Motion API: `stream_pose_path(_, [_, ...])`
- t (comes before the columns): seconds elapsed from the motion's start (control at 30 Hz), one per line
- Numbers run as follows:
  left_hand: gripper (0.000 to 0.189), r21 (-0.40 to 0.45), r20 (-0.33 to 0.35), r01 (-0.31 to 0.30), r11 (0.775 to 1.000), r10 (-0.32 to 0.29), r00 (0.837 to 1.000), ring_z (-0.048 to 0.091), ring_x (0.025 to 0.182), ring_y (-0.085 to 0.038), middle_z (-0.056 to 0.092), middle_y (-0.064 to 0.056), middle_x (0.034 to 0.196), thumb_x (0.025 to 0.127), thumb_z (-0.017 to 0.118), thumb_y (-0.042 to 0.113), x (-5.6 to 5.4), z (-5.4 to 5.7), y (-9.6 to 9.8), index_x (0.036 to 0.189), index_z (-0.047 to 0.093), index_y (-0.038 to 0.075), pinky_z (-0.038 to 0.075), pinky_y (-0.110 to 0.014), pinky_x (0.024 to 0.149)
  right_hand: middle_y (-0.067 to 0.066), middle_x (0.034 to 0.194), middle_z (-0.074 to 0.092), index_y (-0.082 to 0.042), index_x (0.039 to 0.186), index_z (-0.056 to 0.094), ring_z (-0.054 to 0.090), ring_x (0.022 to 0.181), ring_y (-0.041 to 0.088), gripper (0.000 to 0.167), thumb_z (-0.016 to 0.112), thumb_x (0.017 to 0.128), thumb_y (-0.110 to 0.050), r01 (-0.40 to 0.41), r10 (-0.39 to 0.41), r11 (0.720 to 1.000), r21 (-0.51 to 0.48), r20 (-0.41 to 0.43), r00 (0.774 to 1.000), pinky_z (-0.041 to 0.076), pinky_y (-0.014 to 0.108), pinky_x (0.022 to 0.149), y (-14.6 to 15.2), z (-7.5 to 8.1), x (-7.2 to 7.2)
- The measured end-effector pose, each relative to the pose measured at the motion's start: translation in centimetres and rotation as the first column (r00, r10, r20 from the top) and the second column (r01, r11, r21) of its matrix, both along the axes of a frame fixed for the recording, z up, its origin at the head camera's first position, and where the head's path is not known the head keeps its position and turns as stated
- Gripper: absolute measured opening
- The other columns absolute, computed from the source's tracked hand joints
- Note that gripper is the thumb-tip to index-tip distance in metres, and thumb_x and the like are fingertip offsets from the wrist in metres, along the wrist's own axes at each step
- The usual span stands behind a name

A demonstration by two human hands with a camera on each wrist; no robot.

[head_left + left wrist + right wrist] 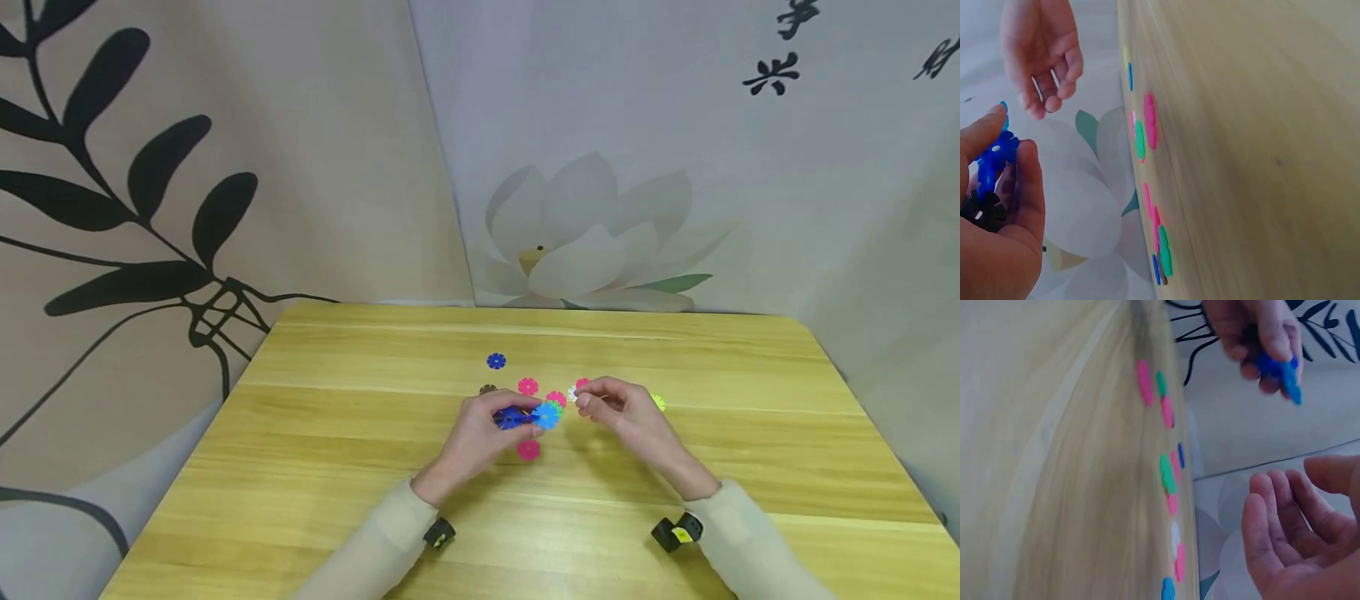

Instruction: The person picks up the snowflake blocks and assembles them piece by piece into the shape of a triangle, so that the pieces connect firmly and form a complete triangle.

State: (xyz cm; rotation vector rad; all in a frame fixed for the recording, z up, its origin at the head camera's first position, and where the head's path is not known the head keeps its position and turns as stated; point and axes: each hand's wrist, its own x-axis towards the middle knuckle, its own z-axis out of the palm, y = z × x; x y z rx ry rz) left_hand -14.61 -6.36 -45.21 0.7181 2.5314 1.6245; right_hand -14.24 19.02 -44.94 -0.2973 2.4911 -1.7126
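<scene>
My left hand [474, 433] grips a small cluster of joined plastic snowflake discs [509, 417] above the table. Its light blue disc [546, 416] sticks out past the fingertips toward the right. From the left wrist, a dark blue disc [1004, 149] and a black disc [985, 214] show between thumb and fingers. My right hand [633, 421] hovers to the right of the cluster, apart from it. In the right wrist view its fingers [1266, 519] are loosely bent, with nothing between them and the thumb. A white disc [572, 393] appears just beside its fingertips in the head view.
Loose discs lie on the wooden table [337, 467]: a blue one [496, 361] farthest back, pink ones [528, 386] and a brown one [487, 389] nearer, a yellow one [658, 402] behind the right hand. Another pink disc [528, 450] lies in front. A printed backdrop [360, 167] stands behind.
</scene>
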Motion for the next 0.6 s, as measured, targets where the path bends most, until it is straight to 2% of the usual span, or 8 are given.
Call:
stream_pose_path(0.1, [0.030, 0.004, -0.001, -0.002, 1.000, 0.002, 1.000, 0.069, 0.102, -0.019, 0.075, -0.003, 0.112, 0.087, 0.086, 0.016, 0.0, -0.1, -0.3, 0.115, 0.078, 0.009, 0.059, -0.028, 0.087, 0.017, 0.113, 0.073, 0.004, 0.118, 0.069, 0.071, 0.100, 0.034, 0.026, 0.064, 0.104, -0.018, 0.013, -0.007, 0.994, 0.110, -0.056, 0.998, 0.061, 0.037, 0.086, 0.3, -0.4, -0.7])
stream_pose_path(0.27, [0.030, -0.002, 0.003, -0.005, 1.000, 0.005, 1.000, 0.069, 0.103, -0.020, 0.075, -0.004, 0.113, 0.088, 0.085, 0.015, 0.1, -0.1, -0.6, 0.116, 0.078, 0.009, 0.059, -0.028, 0.088, 0.010, 0.109, 0.075, 0.000, 0.115, 0.073, 0.071, 0.098, 0.026, 0.019, 0.066, 0.101, -0.011, 0.028, 0.012, 0.966, 0.257, -0.152, 0.988, 0.060, 0.042, 0.086, 0.8, -1.0, -2.0])
stream_pose_path(0.4, [0.029, -0.009, 0.007, -0.010, 1.000, 0.010, 1.000, 0.070, 0.103, -0.021, 0.075, -0.005, 0.113, 0.088, 0.084, 0.015, 0.1, 0.0, -0.7, 0.116, 0.078, 0.009, 0.059, -0.027, 0.088, 0.012, 0.112, 0.074, -0.002, 0.114, 0.074, 0.069, 0.101, 0.027, 0.017, 0.068, 0.099, -0.006, 0.023, 0.042, 0.939, 0.342, -0.183, 0.982, 0.061, 0.044, 0.086, 1.2, -1.5, -2.9])
stream_pose_path(0.6, [0.029, -0.013, 0.027, -0.012, 1.000, 0.012, 1.000, 0.070, 0.105, -0.022, 0.075, -0.006, 0.115, 0.088, 0.084, 0.015, 0.2, 0.2, -0.9, 0.116, 0.077, 0.009, 0.059, -0.027, 0.089, 0.010, 0.114, 0.071, -0.004, 0.113, 0.076, 0.066, 0.106, 0.030, 0.018, 0.071, 0.096, -0.005, 0.024, 0.089, 0.880, 0.475, -0.213, 0.973, 0.057, 0.050, 0.090, 1.8, -2.0, -4.0])
